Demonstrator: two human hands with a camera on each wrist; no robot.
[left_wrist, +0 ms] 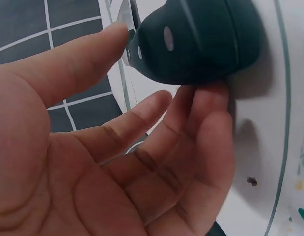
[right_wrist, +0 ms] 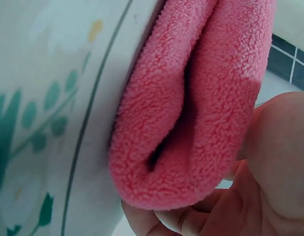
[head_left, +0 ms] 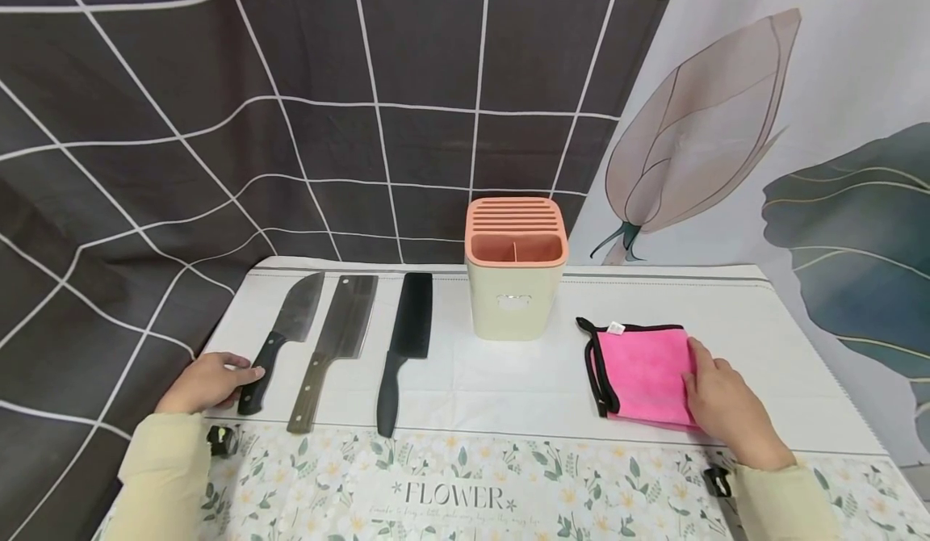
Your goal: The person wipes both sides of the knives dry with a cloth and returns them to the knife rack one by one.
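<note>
Black-handled knife (head_left: 284, 337) lies just right of the nearer left hand (head_left: 207, 383), long axis near-left to far-right, loose fingers touching its handle (left_wrist: 201, 46); right hand (head_left: 729, 405) at pink cloth (head_left: 649, 370), grip unclear.

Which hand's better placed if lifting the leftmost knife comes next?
Probably the left hand: its fingers are right at the riveted black handle, while the right hand is across at the folded pink towel.

Your left sleeve (head_left: 163, 475) pale yellow, lower left of frame, small black unit (head_left: 221, 440) at its end, your right sleeve (head_left: 785, 502) matching, lower right, second black unit (head_left: 718, 481) alongside
</note>
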